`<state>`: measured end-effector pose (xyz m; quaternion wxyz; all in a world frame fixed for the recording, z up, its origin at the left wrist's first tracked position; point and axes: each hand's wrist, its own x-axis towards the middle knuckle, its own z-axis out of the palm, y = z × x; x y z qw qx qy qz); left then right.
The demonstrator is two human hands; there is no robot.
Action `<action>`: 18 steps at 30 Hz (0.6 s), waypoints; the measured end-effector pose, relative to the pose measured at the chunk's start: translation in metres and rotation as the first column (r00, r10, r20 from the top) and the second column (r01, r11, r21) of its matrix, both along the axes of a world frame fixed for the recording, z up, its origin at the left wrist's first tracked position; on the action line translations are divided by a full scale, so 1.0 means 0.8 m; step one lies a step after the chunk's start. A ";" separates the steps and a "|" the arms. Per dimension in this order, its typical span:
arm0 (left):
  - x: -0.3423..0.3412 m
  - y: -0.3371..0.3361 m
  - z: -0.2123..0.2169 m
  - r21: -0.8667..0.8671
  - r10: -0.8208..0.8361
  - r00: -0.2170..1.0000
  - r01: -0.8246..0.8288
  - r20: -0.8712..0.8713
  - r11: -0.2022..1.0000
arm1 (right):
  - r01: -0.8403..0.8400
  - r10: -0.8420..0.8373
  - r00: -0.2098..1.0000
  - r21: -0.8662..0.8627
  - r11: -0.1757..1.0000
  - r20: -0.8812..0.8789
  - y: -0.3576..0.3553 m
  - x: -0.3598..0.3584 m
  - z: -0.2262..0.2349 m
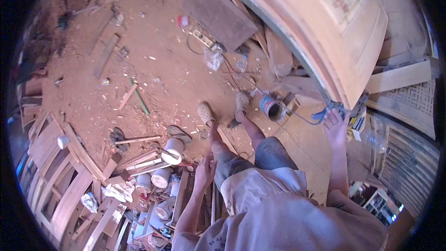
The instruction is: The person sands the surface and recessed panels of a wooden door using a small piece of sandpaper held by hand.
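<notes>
My right hand (336,128) is raised at the right with its fingers stretched out, at the lower corner of a large wooden door-like panel (371,32). Just beyond the fingers is a blue and black tool-like object (341,108), partly hidden; a dark cable runs near it. Whether the fingertips touch it or the panel, I cannot tell. My left hand (205,172) hangs beside my left thigh, its fingers loosely bent and nothing visible in it.
A paint-stained bucket (272,108) lies tipped near my right foot. A power strip (202,38) sits ahead by a dark board (218,11). White tubs (173,151), sandals (179,134) and wood offcuts (69,176) crowd the left. A corrugated sheet (411,158) stands at right.
</notes>
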<state>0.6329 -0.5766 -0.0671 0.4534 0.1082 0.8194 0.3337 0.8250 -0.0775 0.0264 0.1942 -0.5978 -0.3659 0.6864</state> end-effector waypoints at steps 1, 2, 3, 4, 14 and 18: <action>0.014 -0.006 0.032 0.013 0.084 0.996 -0.084 0.020 0.996 | -0.011 0.011 1.000 0.020 1.000 -0.026 0.011 0.004 -0.008; 0.035 -0.013 0.058 0.031 0.157 0.987 -0.158 0.044 0.987 | -0.011 0.014 0.999 0.044 0.999 -0.051 0.021 0.014 -0.017; 0.054 -0.015 0.082 0.041 0.243 0.967 -0.247 0.076 0.968 | -0.018 0.023 0.994 0.044 0.999 -0.109 0.032 0.018 -0.028; 0.068 -0.005 0.120 0.078 0.245 0.969 -0.244 -0.007 0.967 | -0.003 0.009 0.990 0.047 0.999 -0.141 0.027 0.004 -0.019; 0.274 0.012 0.131 -0.137 0.630 0.628 -0.750 -0.456 0.647 | -0.067 0.068 0.998 0.201 0.977 0.007 0.022 -0.029 0.001; 0.296 -0.005 0.132 -0.172 0.640 0.646 -0.747 -0.417 0.642 | -0.073 0.066 0.997 0.217 0.973 0.039 0.030 -0.022 -0.017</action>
